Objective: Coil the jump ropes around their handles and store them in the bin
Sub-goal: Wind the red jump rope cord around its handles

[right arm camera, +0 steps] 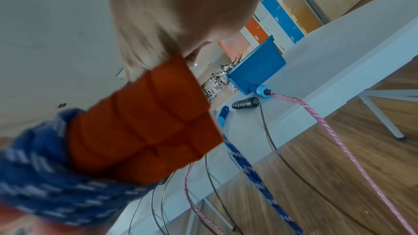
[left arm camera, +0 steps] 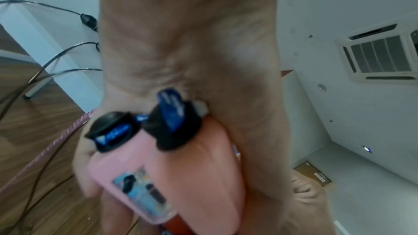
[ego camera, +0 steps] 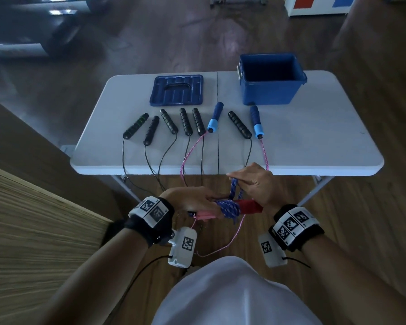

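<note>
Bin point(ego camera: 267, 90) stands lidless; lid point(ego camera: 176, 90) lies beside.

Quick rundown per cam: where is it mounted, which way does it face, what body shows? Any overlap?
Head: on the head, facing forward and down at the table; both forearms, left hand, right hand.
Left wrist: looks along the palm at pink handles in its grip.
Right wrist: along the hand toward the blue bin.
Shared: bin, blue rope.
</note>
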